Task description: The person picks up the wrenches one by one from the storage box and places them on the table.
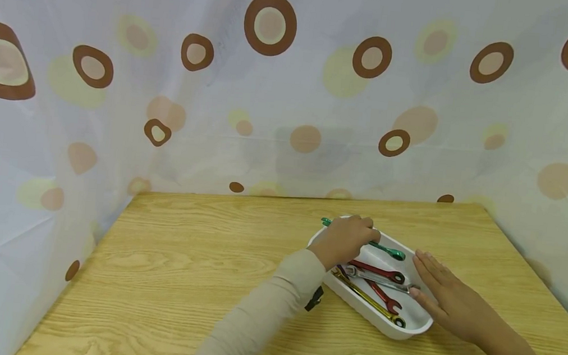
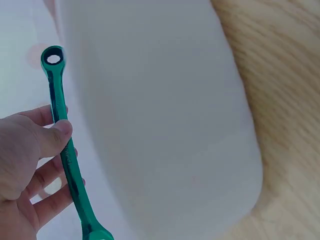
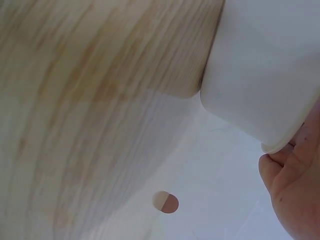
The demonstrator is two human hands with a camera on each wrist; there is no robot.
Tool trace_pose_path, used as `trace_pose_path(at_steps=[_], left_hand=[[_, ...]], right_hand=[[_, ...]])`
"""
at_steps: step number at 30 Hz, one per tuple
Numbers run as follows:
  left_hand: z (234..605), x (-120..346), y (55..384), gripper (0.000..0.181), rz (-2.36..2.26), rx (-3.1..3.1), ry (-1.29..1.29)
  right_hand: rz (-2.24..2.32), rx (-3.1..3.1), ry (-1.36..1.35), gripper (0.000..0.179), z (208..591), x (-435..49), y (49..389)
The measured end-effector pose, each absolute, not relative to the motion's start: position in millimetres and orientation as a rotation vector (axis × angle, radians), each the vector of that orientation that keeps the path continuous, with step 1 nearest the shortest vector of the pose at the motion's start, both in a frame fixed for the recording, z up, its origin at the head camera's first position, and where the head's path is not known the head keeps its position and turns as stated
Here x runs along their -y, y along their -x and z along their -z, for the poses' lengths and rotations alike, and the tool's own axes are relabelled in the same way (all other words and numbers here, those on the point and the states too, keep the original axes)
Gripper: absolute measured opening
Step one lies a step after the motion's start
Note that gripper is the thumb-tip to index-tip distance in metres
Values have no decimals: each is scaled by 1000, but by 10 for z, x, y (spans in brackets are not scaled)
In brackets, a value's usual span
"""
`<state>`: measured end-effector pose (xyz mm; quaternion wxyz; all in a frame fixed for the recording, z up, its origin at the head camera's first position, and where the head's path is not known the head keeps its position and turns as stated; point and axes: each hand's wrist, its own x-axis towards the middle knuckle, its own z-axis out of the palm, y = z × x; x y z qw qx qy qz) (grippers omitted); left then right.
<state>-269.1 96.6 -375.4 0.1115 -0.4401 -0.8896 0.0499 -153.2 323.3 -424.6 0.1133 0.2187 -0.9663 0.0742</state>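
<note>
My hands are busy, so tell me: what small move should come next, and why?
Perhaps lower the green wrench into the white tray: your left hand holds it over the tray, other wrenches already lie inside, and your right hand touches the tray, which may help steady it.

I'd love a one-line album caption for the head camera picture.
The left hand grips a green wrench over a white tray of other wrenches, while the right hand touches the tray.
</note>
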Motion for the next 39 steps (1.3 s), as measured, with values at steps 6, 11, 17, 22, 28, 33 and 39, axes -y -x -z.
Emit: trace_pose_path(at_steps=[6,11,17,22,28,33,39], left_hand=[[3668,-791,2732,26,-13,2553,1219],[3617,-613,2753,23,133,2487,1141],[3540,-327,2780,19,379,2499,1062],[3517,-55,2783,17,607,2508,967],[3585,224,2771,16,825,2586,843],[3728,429,2734,16,1159,2701,702],[3902,601,2686,21,1637,2762,477]], right_hand=[[-223,2826,-620,65,4256,-3224,1530],[-213,2811,-652,64,4247,-3229,1527],[-207,2787,-662,64,4244,-3234,1523],[-224,2794,-658,63,4250,-3239,1523],[-242,2813,-652,64,4239,-3230,1518],[-239,2814,-654,64,4239,-3227,1520],[-243,2817,-657,64,4241,-3226,1522]])
